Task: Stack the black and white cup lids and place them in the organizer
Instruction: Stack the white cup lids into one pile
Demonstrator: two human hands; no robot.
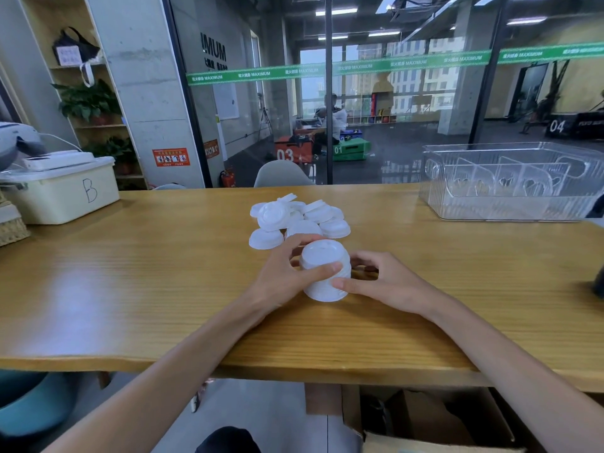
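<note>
A stack of white cup lids [322, 256] stands on the wooden table [130, 273] in front of me. My left hand [287, 273] wraps its left side, thumb across the front. My right hand [382, 282] touches its right side with thumb and fingers. Behind the stack lies a loose pile of white lids [297, 219]. The clear plastic organizer [510, 181] with dividers sits at the table's far right. No black lids show.
A cream storage box [62, 191] marked B stands at the far left, with a woven basket [11, 227] beside it. A grey chair [281, 174] is behind the table. A dark object [598, 279] pokes in at the right edge. A glass wall lies beyond.
</note>
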